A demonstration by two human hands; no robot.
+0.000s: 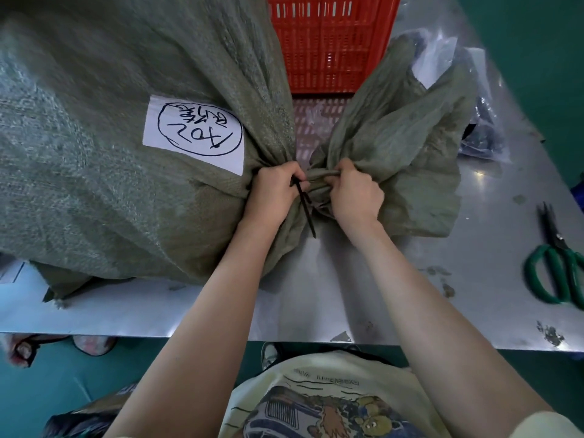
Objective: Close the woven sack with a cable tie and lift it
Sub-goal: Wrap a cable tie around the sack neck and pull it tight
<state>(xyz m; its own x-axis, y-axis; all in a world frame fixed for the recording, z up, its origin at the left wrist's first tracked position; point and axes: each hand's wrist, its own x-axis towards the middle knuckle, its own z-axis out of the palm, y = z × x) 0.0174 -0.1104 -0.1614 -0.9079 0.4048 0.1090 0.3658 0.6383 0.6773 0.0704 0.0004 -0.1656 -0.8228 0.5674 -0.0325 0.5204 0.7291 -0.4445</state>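
Cinching step: left hand (274,191) pinching thin black plastic cable tie (306,206), right hand (355,192) fisted round grey-green woven sack (110,99) neck. Next, probably pull tight, then lift.

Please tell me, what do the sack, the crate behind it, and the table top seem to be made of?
Sack: grey-green woven plastic strips, it seems; a matte, coarse weave shows. Crate: red moulded plastic, probably; slotted walls with an even colour. Table: metal sheet, likely stainless steel; it is shiny, mirrors the crate and carries dark stains.
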